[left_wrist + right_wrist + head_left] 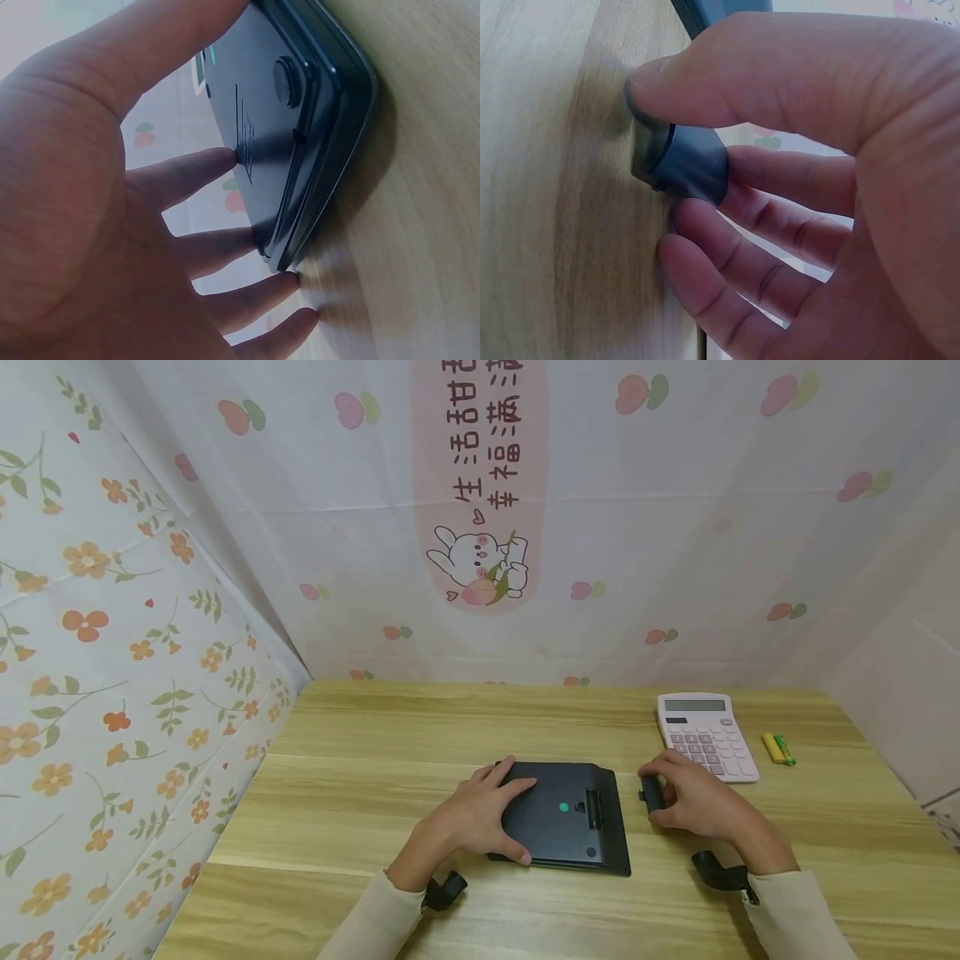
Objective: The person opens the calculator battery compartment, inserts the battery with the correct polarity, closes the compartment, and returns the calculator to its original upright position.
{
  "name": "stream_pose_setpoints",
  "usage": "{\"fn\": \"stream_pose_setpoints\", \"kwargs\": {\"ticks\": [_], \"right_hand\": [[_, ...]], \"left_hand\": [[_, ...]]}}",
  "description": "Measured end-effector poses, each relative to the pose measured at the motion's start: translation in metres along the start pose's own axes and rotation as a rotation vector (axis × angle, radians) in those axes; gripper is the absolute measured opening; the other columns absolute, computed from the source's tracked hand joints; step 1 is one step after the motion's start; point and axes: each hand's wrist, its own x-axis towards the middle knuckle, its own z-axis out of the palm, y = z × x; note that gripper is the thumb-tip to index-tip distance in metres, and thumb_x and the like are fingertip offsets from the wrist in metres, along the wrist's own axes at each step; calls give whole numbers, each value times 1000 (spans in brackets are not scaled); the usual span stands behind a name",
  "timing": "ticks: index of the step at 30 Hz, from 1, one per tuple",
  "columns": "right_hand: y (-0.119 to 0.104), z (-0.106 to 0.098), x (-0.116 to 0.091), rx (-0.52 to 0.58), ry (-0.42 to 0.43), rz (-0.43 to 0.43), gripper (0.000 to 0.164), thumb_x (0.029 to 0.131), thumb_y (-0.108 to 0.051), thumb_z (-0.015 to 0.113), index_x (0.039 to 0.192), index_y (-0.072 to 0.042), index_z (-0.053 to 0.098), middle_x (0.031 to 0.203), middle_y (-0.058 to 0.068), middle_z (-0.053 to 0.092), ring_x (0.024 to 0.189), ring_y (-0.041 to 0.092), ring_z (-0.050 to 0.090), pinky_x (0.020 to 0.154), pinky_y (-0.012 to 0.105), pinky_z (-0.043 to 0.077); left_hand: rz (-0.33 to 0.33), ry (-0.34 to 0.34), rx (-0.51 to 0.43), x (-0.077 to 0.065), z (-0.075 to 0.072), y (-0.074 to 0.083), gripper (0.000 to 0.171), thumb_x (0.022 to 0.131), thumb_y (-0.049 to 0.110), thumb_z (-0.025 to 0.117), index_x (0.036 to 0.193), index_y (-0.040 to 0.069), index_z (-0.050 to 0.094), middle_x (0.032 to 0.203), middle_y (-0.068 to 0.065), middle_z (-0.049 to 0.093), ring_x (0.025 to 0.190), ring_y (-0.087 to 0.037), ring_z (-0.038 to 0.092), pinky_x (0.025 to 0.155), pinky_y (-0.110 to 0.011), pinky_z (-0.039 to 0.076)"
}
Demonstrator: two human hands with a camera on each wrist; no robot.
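A flat black calculator-shaped device (pixel 555 831) lies back side up on the table, with an uncovered battery slot (pixel 593 810) and a round green sticker. Its keys or front cannot be seen. My left hand (pixel 480 814) rests on its left part, fingers spread; in the left wrist view the index fingertip touches the back (pixel 262 97). To the device's right, my right hand (pixel 693 797) pinches a small dark curved battery cover (pixel 653 793) between thumb and fingers. Close up in the right wrist view, the cover (pixel 697 161) is held just by the tabletop.
A white calculator (pixel 705 735) lies face up behind my right hand. Farther right are two small batteries, one yellow (pixel 772 747) and one green (pixel 784 751). The wooden table (pixel 360 793) ends at a patterned curtain (pixel 585 527) at the back.
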Motion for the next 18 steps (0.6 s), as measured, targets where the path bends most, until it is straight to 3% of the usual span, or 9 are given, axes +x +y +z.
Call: {"fn": "stream_pose_setpoints", "kwargs": {"ticks": [18], "right_hand": [[1, -1, 0, 4, -5, -1, 64, 77, -13, 98, 133, 4, 70, 115, 8, 60, 87, 19, 55, 71, 33, 50]], "left_hand": [[-4, -4, 1, 1, 0, 0, 103, 82, 53, 97, 169, 28, 47, 183, -8, 18, 164, -40, 25, 124, -64, 32]]}}
